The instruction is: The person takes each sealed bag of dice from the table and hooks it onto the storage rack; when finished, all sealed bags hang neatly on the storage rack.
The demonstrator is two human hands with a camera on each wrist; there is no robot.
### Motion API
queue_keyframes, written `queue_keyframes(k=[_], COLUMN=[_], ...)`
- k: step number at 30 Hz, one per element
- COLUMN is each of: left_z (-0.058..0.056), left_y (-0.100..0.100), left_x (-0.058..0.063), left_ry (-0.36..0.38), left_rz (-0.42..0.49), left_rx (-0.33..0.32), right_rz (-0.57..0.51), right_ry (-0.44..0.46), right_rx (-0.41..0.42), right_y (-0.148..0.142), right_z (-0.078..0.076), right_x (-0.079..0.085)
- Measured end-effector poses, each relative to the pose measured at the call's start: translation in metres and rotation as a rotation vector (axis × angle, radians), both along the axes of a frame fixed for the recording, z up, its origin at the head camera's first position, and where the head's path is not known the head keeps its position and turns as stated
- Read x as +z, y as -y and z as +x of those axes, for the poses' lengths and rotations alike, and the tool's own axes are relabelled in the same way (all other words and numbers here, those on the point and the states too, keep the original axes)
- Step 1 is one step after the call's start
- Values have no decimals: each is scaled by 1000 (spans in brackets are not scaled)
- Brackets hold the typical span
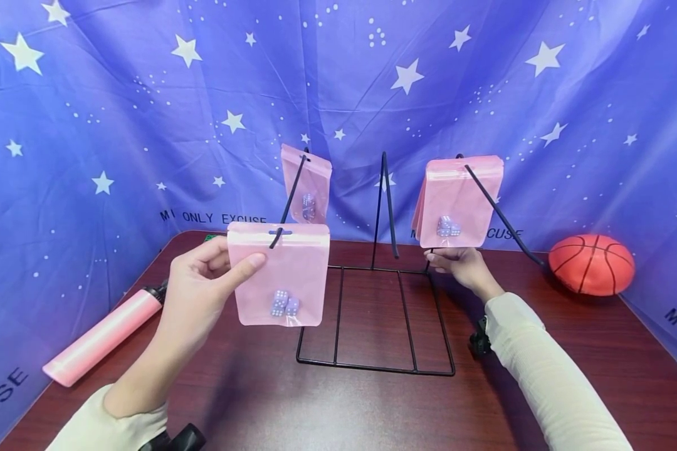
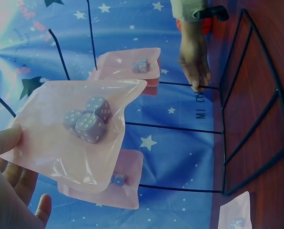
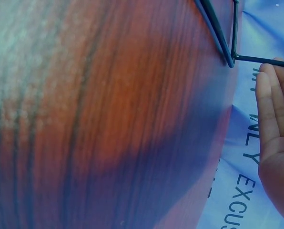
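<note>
Left hand: the left hand point(image 1: 203, 294) pinches the top left corner of a pink pouch point(image 1: 279, 275) between thumb and fingers, near and left of centre; the pouch's hang slot sits right at the tip of the near left hook point(image 1: 286, 200), and whether the tip has passed through cannot be told for sure.
Dice: three pale dice point(image 2: 87, 119) lie loose at the bottom of the held pouch; their weight could swing it off the tip if the pinch slackens before the slot is well along the hook.
Rack: a black wire rack point(image 1: 375, 319) stands on the dark wooden table point(image 1: 316, 407), its flat base toward the viewer; a tug along the hook could tip or slide it.
Right hand: the right hand point(image 1: 462, 266) rests on the rack's far right corner, fingers straight against the wire in the wrist view, pressing it down without clenching; if that pressure lifts, the rack may shift.
Hung pouches: one more pouch point(image 1: 307, 185) hangs farther up the left hook; a stack of pouches point(image 1: 459, 200) hangs on the right hook point(image 1: 502, 216); a jolt could set them sliding.
Far edges: a pink pump point(image 1: 104, 338) lies at the left; a basketball point(image 1: 591, 264) rests far right before the starry blue backdrop point(image 1: 146, 94).
</note>
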State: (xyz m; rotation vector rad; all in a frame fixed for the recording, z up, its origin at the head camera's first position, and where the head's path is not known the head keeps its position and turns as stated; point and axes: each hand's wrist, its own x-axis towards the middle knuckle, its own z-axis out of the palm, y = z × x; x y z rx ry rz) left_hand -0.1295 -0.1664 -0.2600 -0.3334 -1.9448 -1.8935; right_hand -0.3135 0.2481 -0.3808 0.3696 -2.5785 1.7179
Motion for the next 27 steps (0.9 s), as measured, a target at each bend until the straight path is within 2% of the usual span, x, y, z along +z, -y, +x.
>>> queue_keyframes(k=[7, 16, 27], left_z=[-11, -20, -41], left_y=[-1, -5, -5], left_x=[-1, 3, 1], left_ry=[-5, -5, -26], left_rz=[-8, -26, -39], left_rx=[21, 78, 107], right_rz=[-4, -17, -2], right_ry=[-2, -6, 0], right_rx=[9, 17, 10], right_y=[0, 0, -1], right_z=[-1, -1, -1], right_x=[-1, -1, -1])
